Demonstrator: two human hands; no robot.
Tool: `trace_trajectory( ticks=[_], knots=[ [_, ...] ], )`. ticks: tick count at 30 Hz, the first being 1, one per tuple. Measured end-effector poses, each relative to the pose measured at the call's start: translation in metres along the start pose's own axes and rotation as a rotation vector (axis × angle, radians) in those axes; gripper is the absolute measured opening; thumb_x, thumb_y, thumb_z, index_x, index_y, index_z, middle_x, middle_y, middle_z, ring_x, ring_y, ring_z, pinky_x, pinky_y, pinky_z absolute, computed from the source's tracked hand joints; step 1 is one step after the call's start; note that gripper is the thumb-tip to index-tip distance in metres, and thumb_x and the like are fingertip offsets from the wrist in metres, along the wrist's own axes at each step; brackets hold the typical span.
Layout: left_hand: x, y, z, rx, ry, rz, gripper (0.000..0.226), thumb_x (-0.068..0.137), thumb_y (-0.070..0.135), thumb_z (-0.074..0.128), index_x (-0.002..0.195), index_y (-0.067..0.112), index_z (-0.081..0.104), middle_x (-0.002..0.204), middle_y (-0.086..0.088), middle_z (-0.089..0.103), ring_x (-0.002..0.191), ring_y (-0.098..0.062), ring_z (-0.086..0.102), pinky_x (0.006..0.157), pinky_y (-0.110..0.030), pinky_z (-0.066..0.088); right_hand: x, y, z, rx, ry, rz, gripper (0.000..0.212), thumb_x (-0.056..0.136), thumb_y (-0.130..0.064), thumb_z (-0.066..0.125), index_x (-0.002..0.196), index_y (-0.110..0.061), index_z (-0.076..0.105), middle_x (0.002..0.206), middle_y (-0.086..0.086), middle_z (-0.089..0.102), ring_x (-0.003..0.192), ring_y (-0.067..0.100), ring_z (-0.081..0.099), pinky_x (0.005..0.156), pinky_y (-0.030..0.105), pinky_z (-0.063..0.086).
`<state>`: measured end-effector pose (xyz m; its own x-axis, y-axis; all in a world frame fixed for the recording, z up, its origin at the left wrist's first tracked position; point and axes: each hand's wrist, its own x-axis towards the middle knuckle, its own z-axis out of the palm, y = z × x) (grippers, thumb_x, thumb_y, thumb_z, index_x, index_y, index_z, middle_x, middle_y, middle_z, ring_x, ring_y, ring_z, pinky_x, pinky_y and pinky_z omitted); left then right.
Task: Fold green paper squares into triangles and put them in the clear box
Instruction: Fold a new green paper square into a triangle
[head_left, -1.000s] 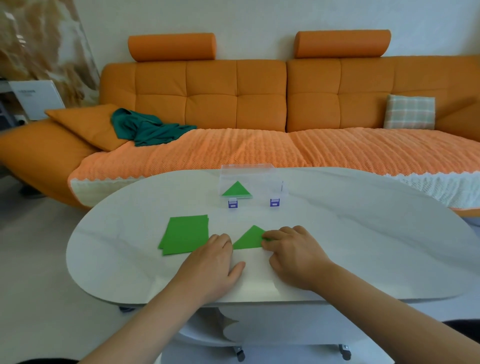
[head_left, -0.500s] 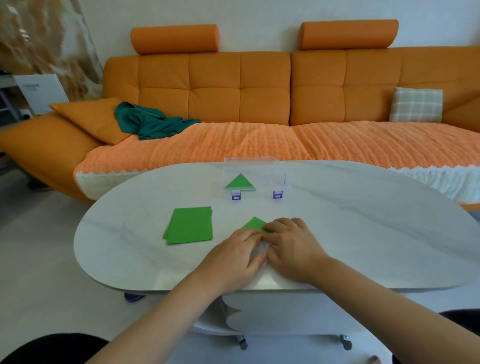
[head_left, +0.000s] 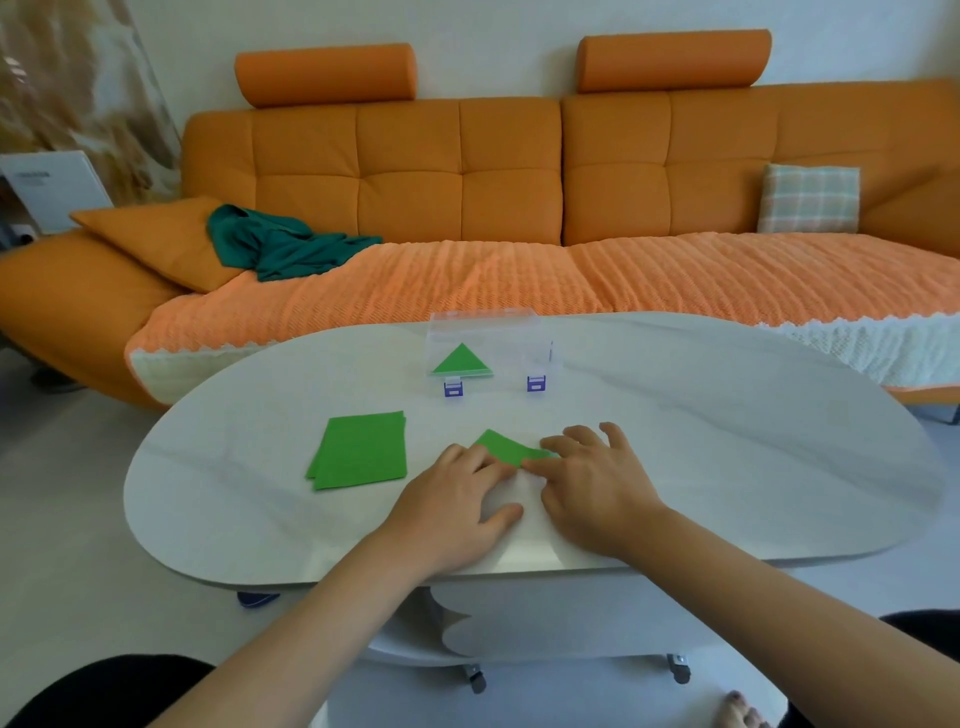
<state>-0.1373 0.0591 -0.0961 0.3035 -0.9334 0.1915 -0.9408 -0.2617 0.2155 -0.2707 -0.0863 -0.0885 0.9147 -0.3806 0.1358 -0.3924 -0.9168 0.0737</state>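
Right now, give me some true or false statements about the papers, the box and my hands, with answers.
1. A triangle lies in the box. True.
2. The stack sits right of both hands. False: it lies left of the left hand.
3. Both hands touch the folded paper. True.
4. The right hand holds the box. False: the box stands on the table, beyond the hands.
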Motion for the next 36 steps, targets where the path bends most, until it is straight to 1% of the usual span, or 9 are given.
trace_trajectory(
  ticks=[2, 4, 11, 17, 22, 27, 30, 33, 36],
  knots=[
    [0.001, 0.002, -0.001, 0.018, -0.013, -0.006, 0.053, 0.093, 0.06, 0.043, 0.139, 0.035, 0.047, 0.127, 0.015, 0.044, 0.121, -0.009, 0.037, 0.099, -0.027, 0.039, -0.003, 0.006, -0.003, 0.015, -0.031, 0.031, 0.048, 0.093, -0.035, 0.03, 0.132, -0.043, 0.057, 0.143, -0.004, 0.053, 0.134, 0.023, 0.042, 0.11, 0.052, 0.021],
    [0.003, 0.003, -0.002, 0.034, -0.017, -0.014, 0.054, 0.092, 0.06, 0.044, 0.14, 0.036, 0.046, 0.127, 0.014, 0.044, 0.121, -0.009, 0.037, 0.097, -0.027, 0.039, -0.006, 0.012, -0.004, 0.021, -0.034, 0.059, 0.044, 0.097, -0.034, 0.035, 0.137, -0.044, 0.051, 0.149, -0.007, 0.045, 0.139, 0.021, 0.035, 0.113, 0.05, 0.015],
    [0.005, 0.002, -0.001, 0.021, -0.002, 0.001, 0.05, 0.093, 0.055, 0.045, 0.139, 0.034, 0.049, 0.126, 0.016, 0.044, 0.12, -0.008, 0.037, 0.097, -0.026, 0.04, -0.014, 0.022, -0.005, 0.063, -0.02, 0.108, 0.044, 0.096, -0.034, 0.035, 0.134, -0.045, 0.053, 0.149, -0.008, 0.046, 0.136, 0.02, 0.037, 0.114, 0.046, 0.016],
    [0.019, -0.008, -0.006, -0.077, -0.018, -0.005, 0.032, 0.096, 0.049, 0.049, 0.12, 0.036, 0.066, 0.14, 0.013, 0.043, 0.133, -0.007, 0.032, 0.109, -0.032, 0.034, -0.005, 0.027, -0.003, 0.18, 0.069, 0.093, 0.037, 0.091, -0.034, 0.042, 0.12, -0.036, 0.066, 0.13, -0.01, 0.061, 0.117, 0.017, 0.053, 0.104, 0.036, 0.031],
    [0.036, -0.026, -0.012, -0.106, -0.077, 0.039, 0.029, 0.095, 0.043, 0.057, 0.121, 0.038, 0.067, 0.131, 0.021, 0.056, 0.122, -0.005, 0.046, 0.102, -0.033, 0.041, 0.016, 0.029, -0.005, 0.331, 0.05, -0.05, 0.035, 0.095, -0.039, 0.052, 0.13, -0.037, 0.057, 0.126, -0.01, 0.06, 0.114, 0.015, 0.055, 0.098, 0.034, 0.04],
    [0.049, -0.039, -0.012, -0.173, -0.04, 0.084, 0.037, 0.088, 0.04, 0.069, 0.124, 0.034, 0.067, 0.12, 0.017, 0.065, 0.111, -0.005, 0.054, 0.099, -0.027, 0.042, 0.038, 0.03, 0.001, 0.41, 0.008, -0.155, 0.032, 0.087, -0.047, 0.067, 0.117, -0.038, 0.067, 0.114, -0.013, 0.062, 0.101, 0.012, 0.053, 0.09, 0.032, 0.044],
    [0.052, -0.044, -0.01, -0.148, -0.01, 0.154, 0.029, 0.091, 0.034, 0.067, 0.119, 0.029, 0.07, 0.114, 0.015, 0.069, 0.106, -0.005, 0.057, 0.096, -0.028, 0.045, 0.047, 0.035, 0.002, 0.343, 0.041, -0.249, 0.026, 0.088, -0.046, 0.066, 0.112, -0.036, 0.07, 0.106, -0.013, 0.066, 0.094, 0.012, 0.057, 0.081, 0.033, 0.046],
    [0.052, -0.047, -0.007, -0.127, 0.036, 0.21, 0.023, 0.092, 0.033, 0.063, 0.111, 0.024, 0.073, 0.106, 0.011, 0.072, 0.1, -0.008, 0.061, 0.09, -0.03, 0.048, 0.052, 0.038, 0.004, 0.171, 0.155, -0.371, 0.019, 0.092, -0.04, 0.058, 0.101, -0.032, 0.073, 0.092, -0.01, 0.069, 0.078, 0.017, 0.062, 0.066, 0.034, 0.048],
    [0.049, -0.048, -0.004, -0.14, 0.113, 0.216, 0.028, 0.091, 0.038, 0.057, 0.103, 0.02, 0.076, 0.098, 0.009, 0.074, 0.092, -0.008, 0.064, 0.084, -0.03, 0.052, 0.056, 0.035, 0.009, 0.098, 0.275, -0.395, 0.027, 0.094, -0.031, 0.046, 0.087, -0.026, 0.072, 0.075, -0.005, 0.067, 0.063, 0.021, 0.059, 0.063, 0.035, 0.046]
  ],
)
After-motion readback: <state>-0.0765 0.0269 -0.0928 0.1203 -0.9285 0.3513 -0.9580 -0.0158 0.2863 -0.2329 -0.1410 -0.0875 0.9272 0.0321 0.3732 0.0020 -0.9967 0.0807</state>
